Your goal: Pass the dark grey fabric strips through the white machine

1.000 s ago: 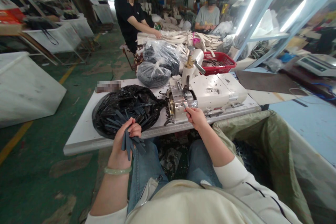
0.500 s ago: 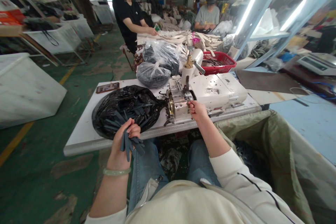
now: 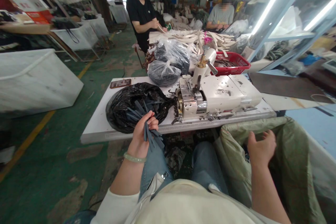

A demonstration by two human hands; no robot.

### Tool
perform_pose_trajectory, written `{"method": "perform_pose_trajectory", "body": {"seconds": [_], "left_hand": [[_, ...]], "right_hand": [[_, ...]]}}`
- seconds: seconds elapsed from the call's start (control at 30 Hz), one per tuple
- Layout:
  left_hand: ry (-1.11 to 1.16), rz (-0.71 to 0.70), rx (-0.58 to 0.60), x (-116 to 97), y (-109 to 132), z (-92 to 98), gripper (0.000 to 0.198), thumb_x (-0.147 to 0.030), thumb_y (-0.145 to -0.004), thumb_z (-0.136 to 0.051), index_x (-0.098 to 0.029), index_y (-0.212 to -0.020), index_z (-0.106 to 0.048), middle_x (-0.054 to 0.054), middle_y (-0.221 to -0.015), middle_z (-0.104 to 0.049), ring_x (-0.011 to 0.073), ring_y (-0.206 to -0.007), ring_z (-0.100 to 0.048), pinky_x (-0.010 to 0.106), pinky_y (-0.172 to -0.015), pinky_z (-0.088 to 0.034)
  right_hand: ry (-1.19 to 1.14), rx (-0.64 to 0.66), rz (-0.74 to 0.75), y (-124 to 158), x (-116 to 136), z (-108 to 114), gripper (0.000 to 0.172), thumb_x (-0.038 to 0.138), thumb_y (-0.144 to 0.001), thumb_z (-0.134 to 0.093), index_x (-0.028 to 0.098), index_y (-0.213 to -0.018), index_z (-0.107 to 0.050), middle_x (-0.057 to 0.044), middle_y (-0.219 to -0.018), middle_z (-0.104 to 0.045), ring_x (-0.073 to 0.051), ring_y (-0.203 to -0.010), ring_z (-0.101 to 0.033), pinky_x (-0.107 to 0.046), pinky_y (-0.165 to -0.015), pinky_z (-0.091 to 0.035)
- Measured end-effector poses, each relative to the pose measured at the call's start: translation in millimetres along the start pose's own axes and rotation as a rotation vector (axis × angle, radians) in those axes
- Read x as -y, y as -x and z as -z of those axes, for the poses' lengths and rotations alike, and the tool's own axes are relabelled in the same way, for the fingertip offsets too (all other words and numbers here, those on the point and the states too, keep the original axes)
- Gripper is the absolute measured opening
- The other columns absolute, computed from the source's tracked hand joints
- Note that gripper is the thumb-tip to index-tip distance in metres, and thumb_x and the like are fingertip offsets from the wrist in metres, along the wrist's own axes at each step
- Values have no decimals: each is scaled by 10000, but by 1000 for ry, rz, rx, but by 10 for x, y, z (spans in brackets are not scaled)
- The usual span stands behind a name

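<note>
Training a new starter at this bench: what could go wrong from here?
The dark strips bunched in the left hand might slip onto the scrap-strewn floor. The black plastic bag sits near the table's edge and may slide off. A hand reaching the white machine's exposed metal head could get pinched.

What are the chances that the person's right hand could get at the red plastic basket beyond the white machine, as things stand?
Probably not without leaning well forward. The right hand is at the olive-green woven sack, and the cream-white machine on the white table stands between it and the red plastic basket.
</note>
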State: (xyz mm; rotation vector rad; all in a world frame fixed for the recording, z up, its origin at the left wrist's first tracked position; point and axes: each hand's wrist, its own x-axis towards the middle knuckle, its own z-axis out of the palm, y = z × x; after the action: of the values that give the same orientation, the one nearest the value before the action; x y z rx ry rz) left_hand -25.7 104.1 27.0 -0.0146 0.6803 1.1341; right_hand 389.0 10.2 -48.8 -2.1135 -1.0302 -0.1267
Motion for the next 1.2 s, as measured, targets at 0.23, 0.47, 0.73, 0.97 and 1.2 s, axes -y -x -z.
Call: {"method": "perform_pose_trajectory", "body": {"seconds": [0.23, 0.47, 0.73, 0.97, 1.2], "left_hand": [[-76, -68, -55, 335, -17, -185, 189, -156, -887, -525, -133, -700, -540, -89, -421, -324, 24, -319, -325, 103, -301, -258], [-52, -60, -88, 237, 41, -11, 217, -163, -912, -479, -137, -701, -524, -94, -419, -304, 25, -315, -321, 104, -304, -276], [-14, 49, 24, 111, 198, 47, 205, -158, -932, -438, -127, -751, -529, -79, -493, -324, 21, -359, -345, 95, -308, -284], [0, 70, 23, 85, 207, 40, 231, -163, -946, -407, -133, -744, -514, -79, -488, -313, 22, -358, -341, 96, -309, -283], [4, 37, -2, 2, 227, 77, 263, -169, -960, -375, -133, -738, -511, -76, -483, -324, 24, -361, -358, 97, -314, -286]], "right_hand": [[-843, 1036, 781, 1015, 1976, -145, 389, 292, -840, -621, 272, -1228, -619, -82, -907, -617, -215, -792, -560, -347, -760, -470], [-1384, 998, -55, 1262, 2236, -191, 187, 362, -848, -629, 226, -908, -741, -9, -583, -528, -123, -519, -421, -243, -514, -405], [-1702, 1149, -771, 992, 2186, -247, 193, 297, -789, -698, 115, -850, -678, 32, -564, -488, -41, -427, -284, -138, -372, -294], [-1760, 1150, -779, 987, 2143, -313, 156, 209, -747, -753, 107, -845, -685, 20, -614, -529, -38, -481, -383, -130, -441, -382], [-1649, 1077, -815, 767, 2085, -507, 166, 242, -721, -780, 150, -746, -644, -17, -735, -658, -99, -648, -611, -187, -594, -529]]}}
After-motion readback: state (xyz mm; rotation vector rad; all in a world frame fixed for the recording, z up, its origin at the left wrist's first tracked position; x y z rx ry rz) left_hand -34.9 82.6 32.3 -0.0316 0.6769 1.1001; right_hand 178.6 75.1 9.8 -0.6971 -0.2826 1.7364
